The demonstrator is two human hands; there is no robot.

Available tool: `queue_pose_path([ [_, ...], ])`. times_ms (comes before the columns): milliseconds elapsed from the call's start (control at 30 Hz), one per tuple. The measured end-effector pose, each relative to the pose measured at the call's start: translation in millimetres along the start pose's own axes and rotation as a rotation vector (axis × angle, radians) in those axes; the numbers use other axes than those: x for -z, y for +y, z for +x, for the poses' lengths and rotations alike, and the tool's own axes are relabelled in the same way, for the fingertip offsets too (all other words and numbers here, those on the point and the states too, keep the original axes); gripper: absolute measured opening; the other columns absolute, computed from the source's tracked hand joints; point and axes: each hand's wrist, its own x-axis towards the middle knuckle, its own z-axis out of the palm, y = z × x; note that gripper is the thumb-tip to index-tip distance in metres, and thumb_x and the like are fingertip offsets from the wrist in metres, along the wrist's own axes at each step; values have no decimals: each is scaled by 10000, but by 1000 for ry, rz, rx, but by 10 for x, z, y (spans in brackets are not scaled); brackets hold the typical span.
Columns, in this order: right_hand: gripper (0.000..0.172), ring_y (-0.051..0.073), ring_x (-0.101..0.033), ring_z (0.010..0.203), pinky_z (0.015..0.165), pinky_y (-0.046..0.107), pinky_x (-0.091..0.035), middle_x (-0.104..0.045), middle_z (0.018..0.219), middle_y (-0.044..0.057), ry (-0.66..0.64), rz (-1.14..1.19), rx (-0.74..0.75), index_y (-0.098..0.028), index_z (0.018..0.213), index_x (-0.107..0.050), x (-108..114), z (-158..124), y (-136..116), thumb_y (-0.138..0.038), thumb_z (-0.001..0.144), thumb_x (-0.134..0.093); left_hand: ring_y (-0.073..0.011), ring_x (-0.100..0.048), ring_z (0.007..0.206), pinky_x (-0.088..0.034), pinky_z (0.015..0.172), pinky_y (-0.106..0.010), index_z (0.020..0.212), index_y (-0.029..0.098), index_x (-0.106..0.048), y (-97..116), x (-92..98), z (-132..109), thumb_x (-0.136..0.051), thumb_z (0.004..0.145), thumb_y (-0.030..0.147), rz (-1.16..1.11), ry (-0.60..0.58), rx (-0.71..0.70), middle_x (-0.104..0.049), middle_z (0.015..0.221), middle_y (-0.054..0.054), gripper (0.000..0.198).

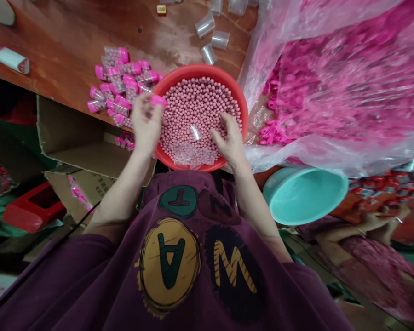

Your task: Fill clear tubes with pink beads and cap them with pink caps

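Observation:
A red bowl (242, 99) full of small pink beads (196, 103) sits in front of me. My left hand (146, 124), slightly blurred, is closed at the bowl's left rim with a pink cap (158, 100) at its fingertips; whether a tube is attached to it I cannot tell. At the right side of the beads is my right hand (232, 140), its thumb and forefinger apart and nothing visible between them. A small clear tube (195, 132) and clear plastic film (193, 156) lie on the beads. Several pink-capped bead tubes (119, 82) are heaped left of the bowl.
Several clear empty tubes (221, 40) lie beyond the bowl on the wooden table (72, 41). To the right is a plastic-lined heap of pink parts (331, 92). A turquoise basin (305, 195) stands nearer, beside another person's arm (345, 234). A cardboard box (76, 138) is lower left.

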Motion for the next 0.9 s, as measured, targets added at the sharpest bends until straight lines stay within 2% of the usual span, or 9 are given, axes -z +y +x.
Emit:
queue_pose_path([
  [100,352,365,-723,1289,1184,604,-582,-799,1315,168,-69,-138,-65,-216,1346,-727,62,-18,-25,-409,1098,-569,-272,-638,1457,-551,1256,-543,1370,291,-592,-28,366,319,-803,1030,498,118,220,-227,-703,1460,-63,450],
  [167,381,399,-707,1291,1179,633,-563,-793,1336,189,-130,-218,-78,-196,1374,-729,-76,2,-154,-394,1058,-650,-322,-417,1691,-415,1375,-625,1420,296,-599,46,369,310,-799,1016,449,259,174,-268,-619,1648,-75,476],
  [233,444,431,-686,1329,1198,668,-538,-776,1380,218,-152,-241,-96,-171,1424,-712,-291,40,-266,-357,1021,-692,-353,-403,1708,-383,1394,-642,1372,275,-654,143,178,127,-788,1001,423,372,1,-190,-632,1651,-105,422],
  [367,473,341,-743,1209,1153,594,-614,-786,1345,185,-13,72,-212,-185,1430,-668,-606,69,-210,-327,979,-677,-268,-770,1097,-645,1045,-445,1110,206,-743,223,-414,-363,-802,956,407,251,-303,262,-815,1078,-93,260],
  [433,530,282,-781,1086,1063,535,-678,-799,1331,154,65,348,-310,-212,1443,-629,-631,40,-107,-450,974,-695,-180,-707,783,-627,786,-331,1098,185,-768,218,-626,-490,-811,937,401,19,-395,453,-781,899,-52,273],
  [500,582,255,-806,1053,1033,506,-704,-815,1334,135,68,585,-361,-232,1432,-636,-590,-4,-52,-601,985,-680,-131,-649,696,-574,695,-265,1114,188,-797,230,-741,-508,-822,901,358,-179,-474,514,-784,883,-34,274],
  [600,639,265,-812,1179,1095,508,-700,-824,1398,126,47,670,-356,-242,1407,-707,-464,-63,-115,-726,996,-630,-150,-713,824,-618,805,-267,1075,177,-813,306,-790,-402,-793,844,256,-155,-546,432,-823,960,-40,245],
  [733,493,292,-768,1340,1240,532,-618,-826,1429,134,61,357,-221,-234,1312,-824,-150,-127,-191,-605,1035,-656,-280,-752,1166,-618,1118,-417,1176,163,-808,449,-764,-231,-749,868,184,450,-572,53,-823,1206,-108,314],
  [900,449,275,-806,903,1029,535,-698,-848,979,96,401,202,-425,-210,1217,-826,531,-119,410,-514,1101,-517,-403,-729,1247,-590,1119,-514,1352,60,-731,550,-871,-227,-566,1030,146,1093,-777,-135,-712,1409,-274,372],
])
